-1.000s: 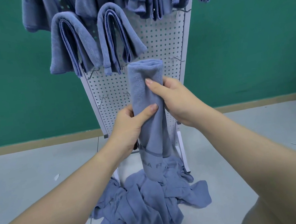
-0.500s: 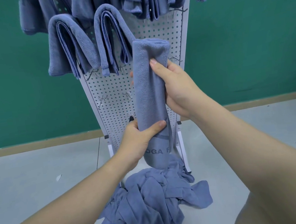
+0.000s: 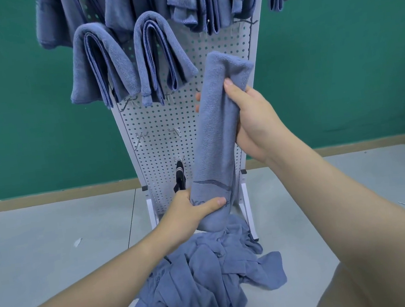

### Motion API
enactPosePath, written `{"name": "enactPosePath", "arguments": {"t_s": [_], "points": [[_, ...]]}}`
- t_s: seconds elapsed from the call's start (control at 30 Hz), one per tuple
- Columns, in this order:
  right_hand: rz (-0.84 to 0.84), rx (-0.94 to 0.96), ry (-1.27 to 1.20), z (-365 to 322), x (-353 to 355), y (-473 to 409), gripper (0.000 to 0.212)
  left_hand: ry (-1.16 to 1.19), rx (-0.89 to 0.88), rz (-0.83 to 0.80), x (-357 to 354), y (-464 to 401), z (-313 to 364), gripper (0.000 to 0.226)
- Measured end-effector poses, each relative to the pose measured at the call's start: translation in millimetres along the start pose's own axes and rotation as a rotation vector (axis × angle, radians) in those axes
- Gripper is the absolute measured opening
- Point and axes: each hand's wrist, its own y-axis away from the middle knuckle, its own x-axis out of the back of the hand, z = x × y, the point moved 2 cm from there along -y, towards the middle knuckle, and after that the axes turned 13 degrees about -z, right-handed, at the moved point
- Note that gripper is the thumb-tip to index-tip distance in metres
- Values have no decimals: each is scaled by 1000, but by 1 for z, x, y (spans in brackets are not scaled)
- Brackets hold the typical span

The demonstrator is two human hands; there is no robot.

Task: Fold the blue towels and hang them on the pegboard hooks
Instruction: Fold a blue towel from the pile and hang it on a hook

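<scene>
**Holding folded towel up at pegboard**

My left hand [image 3: 186,214] is gripping the folded towel's [image 3: 216,136] bottom, right hand [image 3: 253,118] clamping near its top; loose towels [image 3: 207,279] lying on floor [image 3: 40,239]; pegboard [image 3: 159,143] behind, hung towels [image 3: 157,56] above.

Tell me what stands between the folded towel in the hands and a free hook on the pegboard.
Nothing visible. The folded towel, held by left hand and right hand, faces bare hooks on the pegboard; hung towels sit higher.

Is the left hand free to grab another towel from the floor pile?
Probably not yet: the left hand grips the bottom of the folded towel, though the pile lies just below it, uncovered.
</scene>
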Motion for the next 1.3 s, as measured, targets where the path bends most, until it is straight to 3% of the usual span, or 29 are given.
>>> {"name": "enactPosePath", "arguments": {"t_s": [0.1, 0.2, 0.33, 0.47, 0.63, 0.93, 1.3], "points": [[-8, -27, 17, 3, 1, 2, 29, -83, 16, -69, 15, 3, 11, 27], [-9, -91, 65, 9, -1, 4, 37, -33, -118, -48, 30, 7, 31, 44], [-26, -149, 151, 25, -13, 6, 38, 72, -299, 57, 35, 7, 51, 29], [18, -164, 160, 33, -23, 3, 38, 117, -331, 141, 32, 3, 52, 21], [82, -151, 43, 31, -28, 3, 33, 161, -265, 132, 26, 0, 48, 22], [57, -106, -172, 15, -22, -1, 31, -6, -42, -19, -2, 16, 13, 21], [64, -98, -134, 13, -14, 3, 30, -59, 58, -195, 20, 27, 4, 28]]}}
